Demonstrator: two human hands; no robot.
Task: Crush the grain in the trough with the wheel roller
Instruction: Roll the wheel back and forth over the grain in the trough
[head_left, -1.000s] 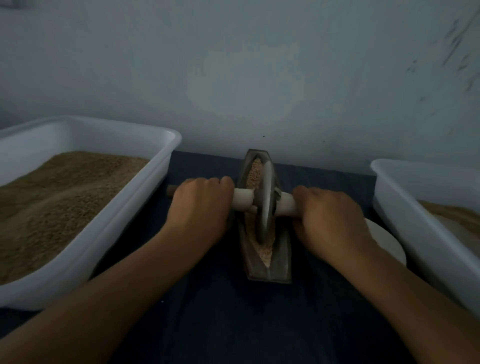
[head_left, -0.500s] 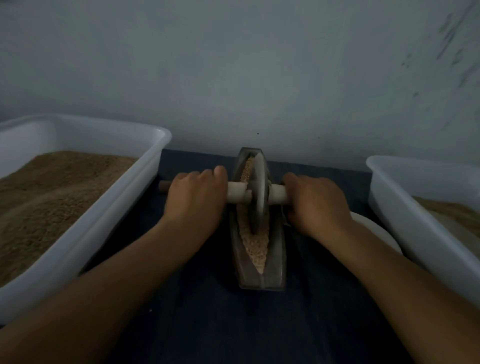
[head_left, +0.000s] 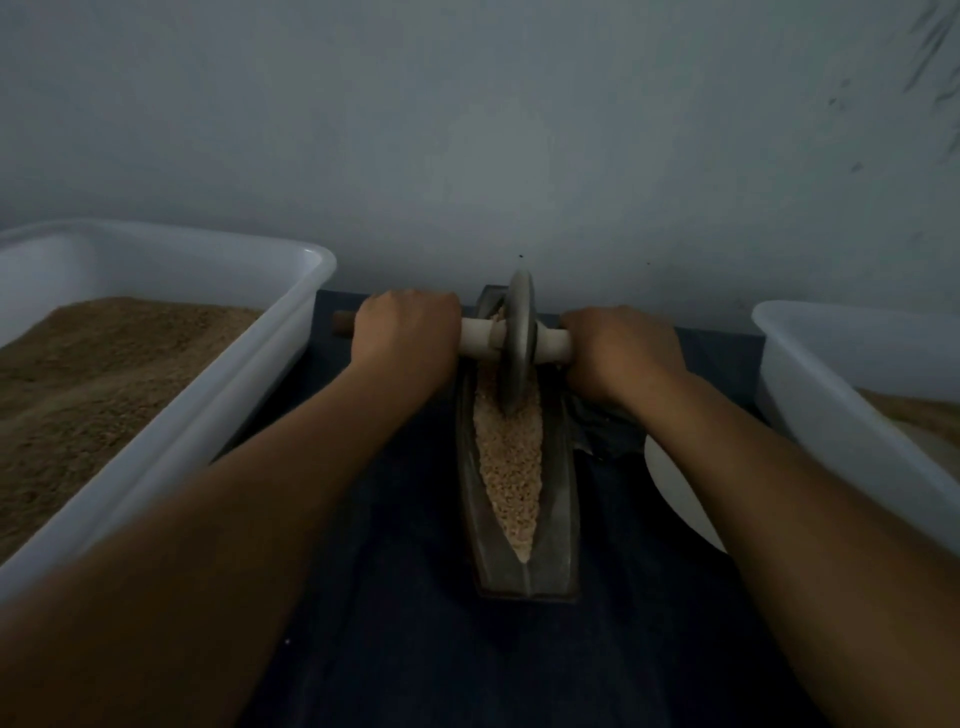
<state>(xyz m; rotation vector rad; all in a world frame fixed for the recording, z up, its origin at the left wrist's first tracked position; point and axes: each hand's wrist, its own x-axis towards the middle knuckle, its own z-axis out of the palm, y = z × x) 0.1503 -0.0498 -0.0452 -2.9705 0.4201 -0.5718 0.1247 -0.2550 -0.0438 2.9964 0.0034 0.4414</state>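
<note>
My left hand (head_left: 405, 335) is curled round the left end of the pale wooden axle handle (head_left: 480, 336), fingers wrapped over the top and pressed together; the dark tip of the handle sticks out past my knuckles to the left. My right hand (head_left: 621, 348) grips the right end of the same handle in the same manner, fingers closed over it.

The grey metal disc wheel of the roller (head_left: 519, 343) stands upright between my hands, its lower edge sunk into the grain at the far end of the trough. The dark, narrow, boat-shaped metal trough (head_left: 563, 519) lies lengthwise, near to far, on a dark blue cloth (head_left: 415, 649). Pale tan crushed grain (head_left: 509, 467) fills its groove, tapering to a point at the near end.

A white plastic tub (head_left: 249, 395) on the left holds a heap of brown grain (head_left: 93, 374). A second white plastic tub (head_left: 831, 395) stands on the right, its contents mostly out of view. A white round plate (head_left: 675, 488) lies partly under my right forearm.
</note>
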